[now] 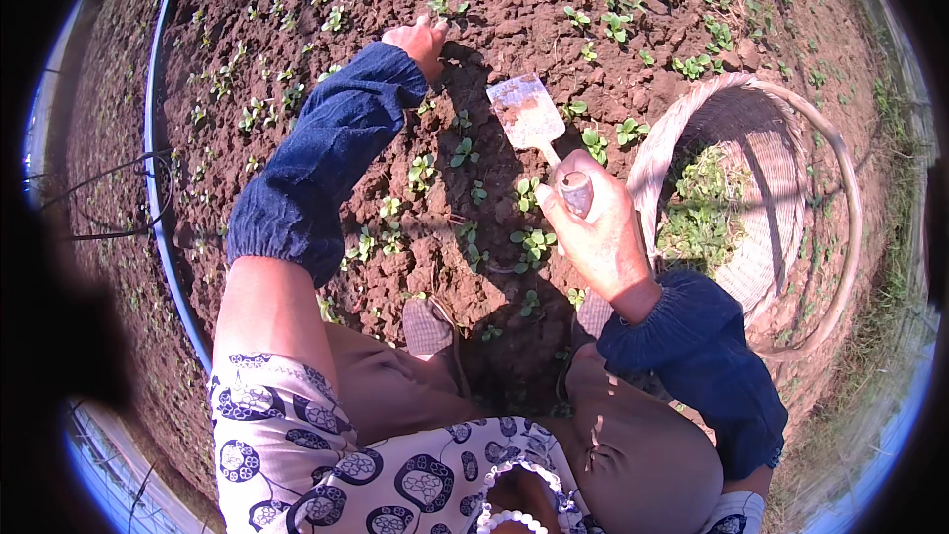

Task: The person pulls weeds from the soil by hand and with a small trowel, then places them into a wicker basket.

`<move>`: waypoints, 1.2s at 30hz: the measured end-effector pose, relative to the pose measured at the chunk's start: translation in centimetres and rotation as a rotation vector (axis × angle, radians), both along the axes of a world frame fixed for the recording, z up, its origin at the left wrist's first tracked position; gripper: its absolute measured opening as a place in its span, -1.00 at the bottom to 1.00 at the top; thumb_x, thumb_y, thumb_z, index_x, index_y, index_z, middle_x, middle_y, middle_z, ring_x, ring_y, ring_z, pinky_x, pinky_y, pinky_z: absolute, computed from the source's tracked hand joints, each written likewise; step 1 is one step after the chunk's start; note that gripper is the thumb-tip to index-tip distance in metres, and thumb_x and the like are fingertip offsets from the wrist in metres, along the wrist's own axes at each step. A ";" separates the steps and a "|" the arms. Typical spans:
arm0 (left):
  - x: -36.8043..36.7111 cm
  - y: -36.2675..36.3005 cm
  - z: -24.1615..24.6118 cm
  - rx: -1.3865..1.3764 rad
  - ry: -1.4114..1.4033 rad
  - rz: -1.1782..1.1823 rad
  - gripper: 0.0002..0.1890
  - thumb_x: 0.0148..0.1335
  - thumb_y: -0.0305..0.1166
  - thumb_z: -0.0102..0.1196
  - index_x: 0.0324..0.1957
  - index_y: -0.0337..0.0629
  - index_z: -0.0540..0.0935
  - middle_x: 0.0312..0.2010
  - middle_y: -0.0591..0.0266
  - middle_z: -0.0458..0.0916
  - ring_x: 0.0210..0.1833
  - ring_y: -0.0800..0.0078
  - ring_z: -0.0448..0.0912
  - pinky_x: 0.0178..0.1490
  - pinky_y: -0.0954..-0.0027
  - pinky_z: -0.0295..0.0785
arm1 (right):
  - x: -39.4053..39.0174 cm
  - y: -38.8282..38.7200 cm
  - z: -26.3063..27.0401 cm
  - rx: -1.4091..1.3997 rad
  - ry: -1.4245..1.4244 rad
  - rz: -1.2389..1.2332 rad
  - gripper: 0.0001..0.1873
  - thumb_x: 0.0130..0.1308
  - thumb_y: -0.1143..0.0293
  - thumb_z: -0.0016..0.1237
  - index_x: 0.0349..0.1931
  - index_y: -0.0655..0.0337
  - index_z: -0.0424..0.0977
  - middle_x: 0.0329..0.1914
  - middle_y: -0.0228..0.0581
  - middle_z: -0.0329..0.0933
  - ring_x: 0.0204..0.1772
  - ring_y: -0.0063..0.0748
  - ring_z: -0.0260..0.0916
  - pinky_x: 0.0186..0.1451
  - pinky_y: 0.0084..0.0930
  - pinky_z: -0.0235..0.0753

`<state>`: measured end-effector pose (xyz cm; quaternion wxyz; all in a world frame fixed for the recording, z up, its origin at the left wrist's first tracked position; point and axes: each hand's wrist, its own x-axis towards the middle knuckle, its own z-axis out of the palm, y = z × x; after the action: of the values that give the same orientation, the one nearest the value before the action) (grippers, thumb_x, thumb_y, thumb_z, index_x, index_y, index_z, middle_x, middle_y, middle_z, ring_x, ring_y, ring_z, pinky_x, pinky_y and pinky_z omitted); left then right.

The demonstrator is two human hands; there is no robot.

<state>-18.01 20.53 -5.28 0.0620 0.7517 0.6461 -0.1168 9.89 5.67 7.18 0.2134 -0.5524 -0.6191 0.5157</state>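
Observation:
My right hand [593,222] grips the handle of a small hand spade, the handle's butt end showing above the fist. Its flat, soil-smeared metal blade [528,113] points away from me, just over the ground. Out ahead, my left hand [422,44] reaches down to the soil beside a small green seedling [445,4]. Its fingertips are partly hidden, so whether they pinch anything cannot be told. Young leafy seedlings [534,246] dot the brown, crumbly soil [474,289] between my hands and feet.
A woven wicker basket [771,252] with a hoop handle [851,185] stands at my right, with picked green seedlings [704,215] inside. Along the left runs a blue hose [154,163], with a thin dark line [111,236] near it. My shoes [428,328] rest among the plants.

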 end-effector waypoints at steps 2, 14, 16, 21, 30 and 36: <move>-1.5 -0.6 -2.1 0.031 -0.007 -0.001 -0.59 0.11 -0.30 0.16 0.06 0.01 0.51 -0.11 0.04 0.58 -0.17 0.06 0.64 -0.17 0.11 0.56 | -0.5 1.7 1.3 0.054 0.003 0.077 -0.87 0.22 0.46 0.03 -0.32 0.27 0.37 -0.56 -0.30 0.35 -0.44 -0.47 0.35 -0.36 -0.48 0.36; -7.0 -0.2 -5.8 0.008 -0.469 0.072 -0.72 0.06 -0.34 0.16 -0.16 -0.19 0.63 -0.36 -0.07 0.64 -0.24 0.01 0.62 -0.16 0.16 0.51 | -7.1 9.3 -3.6 0.268 -0.061 0.405 -0.71 0.13 0.44 0.00 -0.10 0.26 0.49 -0.35 -0.11 0.57 -0.30 -0.40 0.50 -0.15 -0.44 0.46; -5.6 -0.5 -5.0 0.070 -0.362 0.020 -0.74 0.06 -0.32 0.12 -0.20 -0.19 0.62 -0.35 -0.09 0.63 -0.24 -0.04 0.61 -0.16 0.09 0.52 | -7.4 9.4 -3.8 0.278 -0.026 0.412 -0.81 0.05 0.45 -0.03 -0.29 0.29 0.45 -0.43 0.03 0.53 -0.30 -0.03 0.50 -0.20 -0.27 0.46; -5.7 0.3 -6.2 0.085 -0.254 0.043 -0.80 0.04 -0.33 0.13 -0.32 -0.23 0.60 -0.42 -0.09 0.61 -0.29 -0.06 0.60 -0.24 0.08 0.51 | -8.1 9.1 -4.9 0.362 0.026 0.394 -0.86 0.01 0.46 -0.03 -0.40 0.30 0.44 -0.49 0.08 0.51 -0.31 0.17 0.50 -0.23 -0.15 0.47; -5.0 0.7 -6.2 0.079 -0.205 -0.054 -0.85 0.06 -0.38 0.06 -0.36 -0.22 0.60 -0.42 -0.08 0.60 -0.31 -0.04 0.61 -0.25 0.08 0.52 | -7.4 11.1 -5.6 0.261 -0.142 0.387 -0.74 0.11 0.47 0.03 -0.14 0.26 0.52 -0.29 -0.13 0.61 -0.23 -0.28 0.57 -0.09 -0.40 0.50; -5.4 0.2 -5.7 0.111 -0.324 0.001 -0.86 -0.01 -0.39 0.06 -0.42 -0.21 0.61 -0.49 -0.08 0.59 -0.34 -0.07 0.60 -0.25 0.07 0.52 | -6.5 11.3 -6.6 0.292 0.047 0.342 -0.81 0.06 0.48 -0.03 -0.28 0.30 0.49 -0.41 0.07 0.57 -0.29 -0.03 0.59 -0.18 -0.27 0.52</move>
<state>-23.40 20.77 -10.99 0.1238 0.7626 0.6335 0.0417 3.43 17.02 0.61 0.2148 -0.3907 -0.7667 0.4620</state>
